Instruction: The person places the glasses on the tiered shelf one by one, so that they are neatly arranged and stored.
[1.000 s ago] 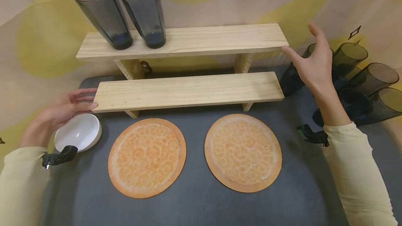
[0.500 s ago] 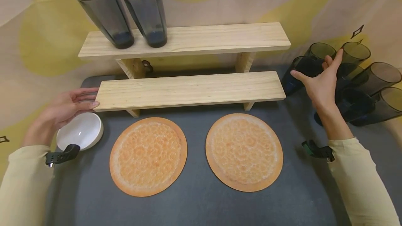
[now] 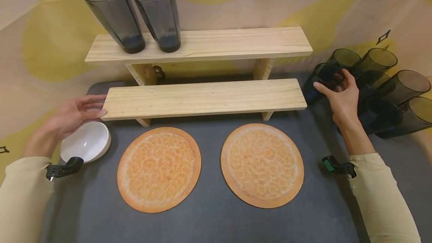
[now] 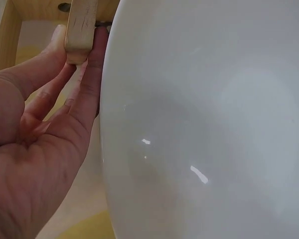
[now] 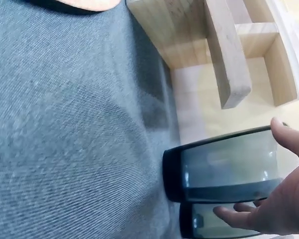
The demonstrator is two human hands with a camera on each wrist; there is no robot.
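Two-tier pale wooden shelf (image 3: 202, 98) on the grey desk (image 3: 209, 220): left hand (image 3: 72, 117), fingers straight, steadies its lower board's end. Right hand (image 3: 341, 93) curls round the nearest smoked-grey glass tumbler (image 3: 320, 80), right of shelf. Grip mid-body, lift straight clear of neighbouring tumblers.

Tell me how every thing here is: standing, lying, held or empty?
Two glasses on top shelf: upright, empty.
Glass by the right hand: upright, right hand grips it.
Other glasses: upright, clustered.
White bowl: empty.
Left hand: touching lower shelf.
Orange mats: flat, bare.
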